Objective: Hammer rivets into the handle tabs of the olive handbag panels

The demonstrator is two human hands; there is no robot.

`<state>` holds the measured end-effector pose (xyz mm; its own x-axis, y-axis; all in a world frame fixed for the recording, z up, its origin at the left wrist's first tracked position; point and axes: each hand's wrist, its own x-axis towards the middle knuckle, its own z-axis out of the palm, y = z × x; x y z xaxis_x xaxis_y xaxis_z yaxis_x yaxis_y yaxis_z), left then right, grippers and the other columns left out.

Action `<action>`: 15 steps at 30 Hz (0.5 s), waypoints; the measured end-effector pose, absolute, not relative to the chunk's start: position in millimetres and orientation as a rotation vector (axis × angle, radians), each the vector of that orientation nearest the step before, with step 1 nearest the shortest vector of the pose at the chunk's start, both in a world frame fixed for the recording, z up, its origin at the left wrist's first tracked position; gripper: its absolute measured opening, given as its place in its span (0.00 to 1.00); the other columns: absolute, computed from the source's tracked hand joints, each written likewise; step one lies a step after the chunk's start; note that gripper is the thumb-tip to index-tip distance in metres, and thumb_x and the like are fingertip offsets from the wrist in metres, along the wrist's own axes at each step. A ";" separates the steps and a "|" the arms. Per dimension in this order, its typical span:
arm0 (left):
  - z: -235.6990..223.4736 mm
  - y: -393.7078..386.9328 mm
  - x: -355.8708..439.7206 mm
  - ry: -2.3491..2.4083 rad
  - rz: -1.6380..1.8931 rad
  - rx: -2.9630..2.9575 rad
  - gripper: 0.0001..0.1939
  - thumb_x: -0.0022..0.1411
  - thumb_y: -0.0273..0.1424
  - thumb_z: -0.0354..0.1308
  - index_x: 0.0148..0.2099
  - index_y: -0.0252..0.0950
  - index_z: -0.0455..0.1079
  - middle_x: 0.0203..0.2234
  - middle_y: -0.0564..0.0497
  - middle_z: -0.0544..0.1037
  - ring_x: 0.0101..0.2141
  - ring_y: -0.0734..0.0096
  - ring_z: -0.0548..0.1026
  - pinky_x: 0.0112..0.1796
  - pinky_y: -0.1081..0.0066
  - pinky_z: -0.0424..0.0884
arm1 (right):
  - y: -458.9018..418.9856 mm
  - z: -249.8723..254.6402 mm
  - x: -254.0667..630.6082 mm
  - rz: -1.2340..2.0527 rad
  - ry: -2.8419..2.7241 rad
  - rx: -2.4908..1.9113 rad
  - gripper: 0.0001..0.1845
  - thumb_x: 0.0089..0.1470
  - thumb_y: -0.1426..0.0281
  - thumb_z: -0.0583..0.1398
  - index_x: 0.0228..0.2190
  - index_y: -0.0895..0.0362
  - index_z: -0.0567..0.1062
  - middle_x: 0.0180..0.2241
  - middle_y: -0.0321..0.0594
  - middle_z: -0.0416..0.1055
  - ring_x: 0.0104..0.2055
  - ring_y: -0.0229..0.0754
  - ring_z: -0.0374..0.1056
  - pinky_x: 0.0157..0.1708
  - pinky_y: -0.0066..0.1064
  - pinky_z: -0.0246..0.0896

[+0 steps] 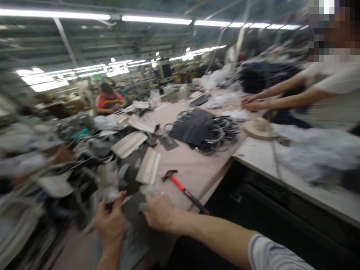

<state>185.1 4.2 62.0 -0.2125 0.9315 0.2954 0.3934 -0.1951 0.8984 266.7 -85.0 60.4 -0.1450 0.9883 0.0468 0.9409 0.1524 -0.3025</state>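
My left hand [109,223] is closed in a pinch at the lower left, close to a small pale piece that is blurred. My right hand [161,213] has its fingers curled in at the edge of a dark grey flat panel [133,210]. A small greyish piece shows by its fingertips, and I cannot make out what it is. A claw hammer [182,187] with a red and black handle lies to the right of my right hand. Just beyond my hands lies a beige panel with white strips [148,165].
A stack of dark bag panels with handles [197,129] lies on the pinkish table [185,161]. Cut scraps heap up at left. A tape roll [259,128] and clear plastic [317,150] rest on the white table [253,153]. A co-worker [332,90] reaches in from the right.
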 end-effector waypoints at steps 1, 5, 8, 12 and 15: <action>55.4 -0.6 151.4 1.602 1.424 1.542 0.13 0.65 0.41 0.60 0.43 0.36 0.75 0.37 0.52 0.81 0.37 0.65 0.79 0.40 0.64 0.78 | -84.1 57.6 259.7 0.390 -2.057 -1.978 0.15 0.62 0.61 0.57 0.44 0.59 0.73 0.35 0.47 0.76 0.34 0.50 0.75 0.33 0.39 0.69; 14.4 -15.8 89.1 1.400 1.365 1.487 0.12 0.59 0.38 0.63 0.40 0.36 0.75 0.33 0.50 0.82 0.34 0.67 0.80 0.37 0.72 0.76 | -79.5 30.9 237.9 0.566 -2.034 -1.963 0.17 0.65 0.60 0.54 0.49 0.58 0.69 0.37 0.48 0.77 0.39 0.52 0.76 0.37 0.38 0.66; -21.0 -14.9 88.5 1.330 1.319 1.386 0.12 0.60 0.38 0.63 0.43 0.37 0.74 0.34 0.50 0.82 0.36 0.67 0.80 0.40 0.71 0.76 | -85.8 10.9 222.0 0.671 -2.039 -2.043 0.19 0.65 0.55 0.54 0.48 0.55 0.69 0.37 0.47 0.78 0.42 0.52 0.76 0.39 0.36 0.65; -46.9 -10.3 92.2 1.283 1.312 1.321 0.12 0.60 0.37 0.63 0.43 0.36 0.73 0.36 0.48 0.82 0.39 0.66 0.81 0.45 0.68 0.76 | -89.1 3.4 213.8 0.671 -2.025 -2.112 0.24 0.66 0.53 0.53 0.54 0.55 0.67 0.37 0.48 0.78 0.42 0.52 0.76 0.39 0.36 0.64; -49.3 -5.5 92.0 1.225 1.301 1.273 0.12 0.59 0.37 0.64 0.43 0.36 0.73 0.36 0.47 0.82 0.38 0.66 0.80 0.44 0.68 0.76 | -84.8 6.5 217.6 0.557 -2.028 -2.087 0.24 0.68 0.56 0.51 0.58 0.56 0.64 0.38 0.48 0.79 0.40 0.52 0.76 0.36 0.35 0.64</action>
